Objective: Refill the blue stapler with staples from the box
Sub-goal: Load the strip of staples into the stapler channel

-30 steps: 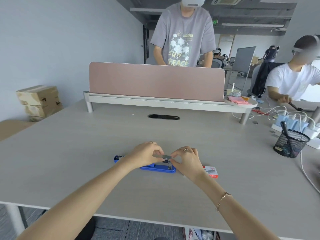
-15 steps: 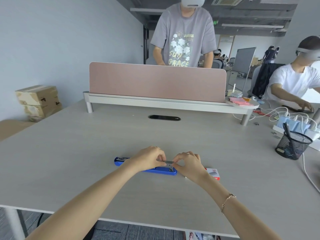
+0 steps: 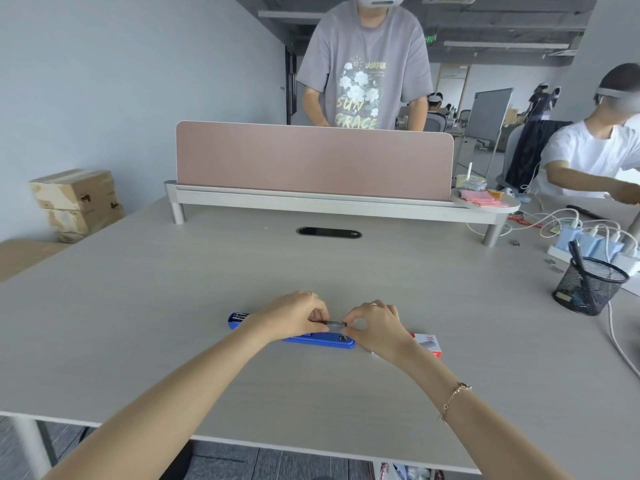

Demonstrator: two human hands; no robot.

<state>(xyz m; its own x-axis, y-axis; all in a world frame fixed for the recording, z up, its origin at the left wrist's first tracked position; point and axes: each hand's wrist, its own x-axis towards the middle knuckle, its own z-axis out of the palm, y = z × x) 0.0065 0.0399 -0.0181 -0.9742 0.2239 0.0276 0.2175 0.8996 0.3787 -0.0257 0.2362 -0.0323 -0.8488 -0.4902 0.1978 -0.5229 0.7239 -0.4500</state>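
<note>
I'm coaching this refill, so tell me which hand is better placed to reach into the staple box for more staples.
Right. The staple box lies just beside the right hand and partly behind its wrist, while the left hand sits across the blue stapler from it. Both hands pinch a thin staple strip now.

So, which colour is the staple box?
White and red, seen in the head view: staple box.

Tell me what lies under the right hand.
Under the right hand shows the blue stapler end; the red-and-white staple box pokes out beside the wrist. The rest of the box is covered.
</note>
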